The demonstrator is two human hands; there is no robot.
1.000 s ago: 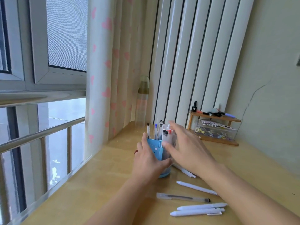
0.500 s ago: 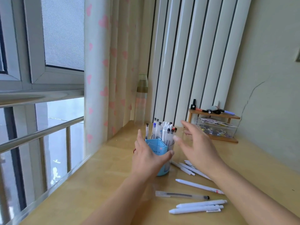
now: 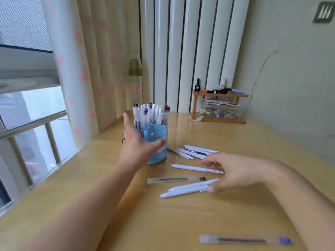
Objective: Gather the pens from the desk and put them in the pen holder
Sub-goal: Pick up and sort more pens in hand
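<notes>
A blue pen holder (image 3: 157,135) stands on the wooden desk (image 3: 163,223), filled with several pens (image 3: 150,113). My left hand (image 3: 137,147) holds it from the left, thumb across its front and index finger pointing up. My right hand (image 3: 239,171) hovers spread over the loose pens, holding nothing, its thumb touching two white pens (image 3: 186,190). A clear pen (image 3: 174,179) lies just left of it, and a white pen with a red mark (image 3: 194,168) lies under the fingers. More white pens (image 3: 195,153) lie beside the holder. A blue-capped clear pen (image 3: 244,240) lies near the front.
A small wooden shelf (image 3: 219,95) with markers stands at the back, over a clear box (image 3: 221,111) of clips. A bottle (image 3: 135,78) stands behind the holder by the heart-print curtain (image 3: 76,69). The window rail runs along the left; a wall closes the right.
My right hand has left the top of the pen holder and dropped right and toward me, onto the loose pens. My left hand stays on the holder. The view tilted down.
</notes>
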